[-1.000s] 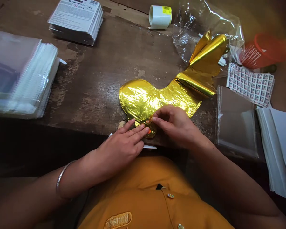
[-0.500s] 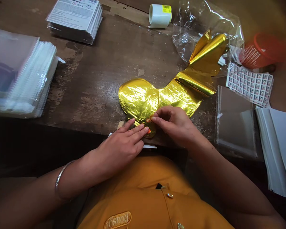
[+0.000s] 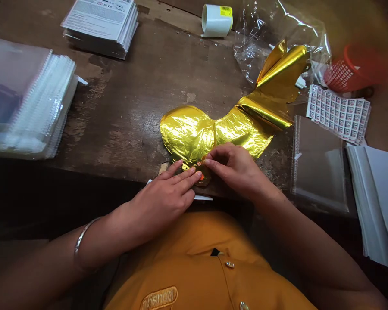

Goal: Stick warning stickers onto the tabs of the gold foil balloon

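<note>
Likely for steadiness, pressed the crinkled gold foil shape (image 3: 189,129) onto the scuffed brown wooden tabletop (image 3: 129,99) with left hand (image 3: 170,189), fingers slightly apart, and pinched near its narrow end with right hand (image 3: 237,168), fingers clamped on foil.

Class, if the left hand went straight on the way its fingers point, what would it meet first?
The left hand would probably meet the right hand first, at its thumb, just over the gold foil; exact height is unclear.
</note>
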### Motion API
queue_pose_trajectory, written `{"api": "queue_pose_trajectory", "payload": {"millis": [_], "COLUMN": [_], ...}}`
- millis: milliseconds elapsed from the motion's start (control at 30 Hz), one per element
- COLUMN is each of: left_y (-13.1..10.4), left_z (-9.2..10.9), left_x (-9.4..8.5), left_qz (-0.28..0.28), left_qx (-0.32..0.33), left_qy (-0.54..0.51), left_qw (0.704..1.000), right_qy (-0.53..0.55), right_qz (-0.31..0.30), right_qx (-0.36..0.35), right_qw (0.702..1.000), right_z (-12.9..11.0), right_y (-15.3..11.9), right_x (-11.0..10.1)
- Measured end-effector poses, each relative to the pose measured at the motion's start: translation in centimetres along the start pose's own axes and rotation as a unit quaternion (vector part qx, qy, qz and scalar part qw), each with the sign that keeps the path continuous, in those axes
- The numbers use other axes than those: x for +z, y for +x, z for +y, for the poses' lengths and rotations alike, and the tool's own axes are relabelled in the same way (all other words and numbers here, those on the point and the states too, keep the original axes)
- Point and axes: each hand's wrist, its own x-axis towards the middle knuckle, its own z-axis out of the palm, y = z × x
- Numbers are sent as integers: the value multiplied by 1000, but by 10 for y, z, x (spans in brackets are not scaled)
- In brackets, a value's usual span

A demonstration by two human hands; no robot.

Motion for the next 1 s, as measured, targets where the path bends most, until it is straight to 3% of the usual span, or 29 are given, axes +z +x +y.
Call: {"api": "queue_pose_trajectory", "payload": {"millis": [167, 367, 500, 600, 633, 700, 800, 1000], "left_y": [0, 2, 4, 3, 3, 2, -2, -13], "left_z": [0, 3, 6, 7, 7, 5, 3, 3], "left_x": [0, 0, 2, 5, 6, 8, 8, -4], "left_qz": [3, 2, 5, 12, 12, 6, -1, 25], "left_qx": [1, 0, -5, -14, -16, -19, -21, -58], "left_qy": [10, 23, 25, 19, 15, 9, 1, -6], "left_qw": [1000, 1000, 1000, 1000, 1000, 1000, 1000, 998], "right_qy": [-48, -119, -197, -239, -238, -224, -214, -178], "right_qz": [16, 30, 137, 224, 208, 108, -7, 48], "right_qx": [-19, 5, 15, -78, -133, -237, -295, -313], "right_qw": [999, 992, 971, 942, 939, 939, 931, 932], "right_z": [-1, -3, 9, 13, 12, 9, 9, 21], "right_y": [0, 0, 2, -6, -12, -24, -37, -32], "right_x": [2, 6, 9, 7, 5, 3, 5, 13]}}
